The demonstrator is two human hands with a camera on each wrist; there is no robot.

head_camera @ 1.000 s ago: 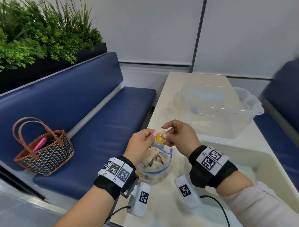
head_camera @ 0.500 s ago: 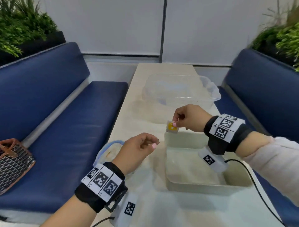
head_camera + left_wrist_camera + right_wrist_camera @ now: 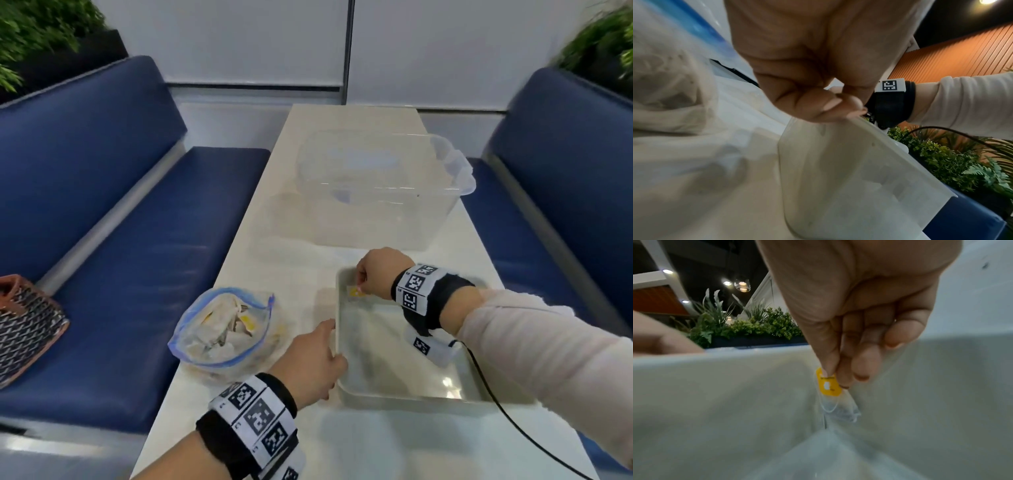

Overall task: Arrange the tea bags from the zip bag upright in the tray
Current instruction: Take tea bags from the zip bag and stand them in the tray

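Note:
A shallow white tray [image 3: 394,394] lies on the pale table in front of me. My right hand [image 3: 359,279] pinches a tea bag [image 3: 355,292] by its yellow tag and holds it upright in the tray's far left corner. In the right wrist view the tea bag [image 3: 829,386] hangs from thumb and forefinger against the tray wall [image 3: 725,386]. My left hand [image 3: 334,342] grips the tray's left rim, thumb over the edge [image 3: 830,104]. An open zip bag [image 3: 222,332] with several tea bags stands left of the tray.
A large clear plastic tub [image 3: 376,192] stands just beyond the tray. Blue benches [image 3: 137,240] flank the narrow table, with a patterned handbag [image 3: 27,325] on the left one. A black cable [image 3: 507,421] runs from my right wrist across the tray's near right corner.
My right hand carried the tea bag from above the zip bag down into the tray's far left corner. My left hand left the tea bag and took hold of the tray's rim.

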